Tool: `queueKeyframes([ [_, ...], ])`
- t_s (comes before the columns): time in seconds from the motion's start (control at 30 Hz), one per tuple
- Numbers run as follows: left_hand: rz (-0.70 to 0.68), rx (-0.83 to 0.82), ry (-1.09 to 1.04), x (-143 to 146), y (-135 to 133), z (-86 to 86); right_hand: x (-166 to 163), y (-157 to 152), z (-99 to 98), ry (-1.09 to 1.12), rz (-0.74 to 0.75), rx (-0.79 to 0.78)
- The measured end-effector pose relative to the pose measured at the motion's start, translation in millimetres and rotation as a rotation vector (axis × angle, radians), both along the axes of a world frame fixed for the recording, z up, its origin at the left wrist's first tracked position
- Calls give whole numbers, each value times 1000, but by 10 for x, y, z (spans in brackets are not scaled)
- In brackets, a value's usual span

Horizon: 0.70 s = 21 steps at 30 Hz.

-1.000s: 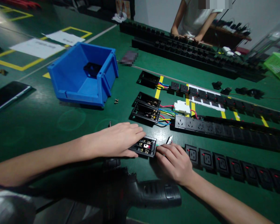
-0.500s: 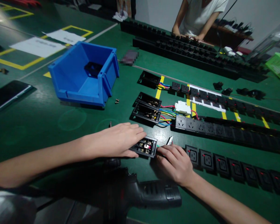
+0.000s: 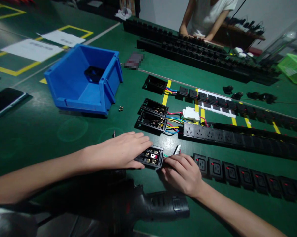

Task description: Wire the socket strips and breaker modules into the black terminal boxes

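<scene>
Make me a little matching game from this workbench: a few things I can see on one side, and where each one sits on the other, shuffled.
Things:
1. blue bin
2. left hand
3. right hand
4. power screwdriver

Places:
A. lying at the near edge, below both hands
B. resting on the left end of the small black terminal box
C. standing empty-handed of wires, far left of the table
D. at the wires between the terminal box and the socket strip

Pairs: 1-C, 2-B, 3-D, 4-A
</scene>
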<state>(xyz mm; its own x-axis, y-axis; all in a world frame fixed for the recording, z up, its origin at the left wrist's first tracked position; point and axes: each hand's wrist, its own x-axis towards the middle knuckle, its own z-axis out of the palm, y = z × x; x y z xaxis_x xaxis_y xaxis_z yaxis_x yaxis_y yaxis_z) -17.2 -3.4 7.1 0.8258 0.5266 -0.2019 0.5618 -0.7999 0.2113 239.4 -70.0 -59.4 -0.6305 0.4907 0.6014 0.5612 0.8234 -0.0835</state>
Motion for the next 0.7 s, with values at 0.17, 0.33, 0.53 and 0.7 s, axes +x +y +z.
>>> queueKeyframes([
  [0.17,6,-22,9,6,8,17,13,-1,16,38,18,-12],
  [0.33,11,-40,3,15,20,18,45,-12,22,122,31,-100],
  [0.53,10,-32,-31,-6,23,-18,64,-20,-21,168,24,-124],
  [0.7,-6,-6,-45,-24,25,-51,46,-29,52,188,33,-146],
])
